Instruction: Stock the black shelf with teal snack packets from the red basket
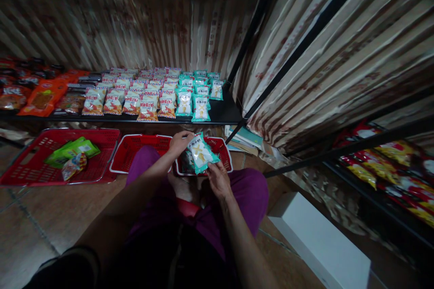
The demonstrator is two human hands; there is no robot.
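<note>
A teal-and-white snack bag [200, 151] is held between my two hands above a small red basket [226, 151]. My left hand [180, 143] grips its upper left edge, and my right hand [219, 178] pinches its lower right corner. Some dark contents show inside that basket, partly hidden by the bag. Just ahead, the black shelf [222, 110] carries matching teal bags [201, 108] at its right end. Beside them stand several rows of white-and-orange snack bags [148, 105].
Orange packets [44, 97] lie farther left on the shelf. A larger red basket [20, 169] holds green packets [73, 151]. Dark shelf posts [252, 25] rise at the right. A white box [322, 239] sits on the floor, near another shelf with red-and-yellow bags [379, 167].
</note>
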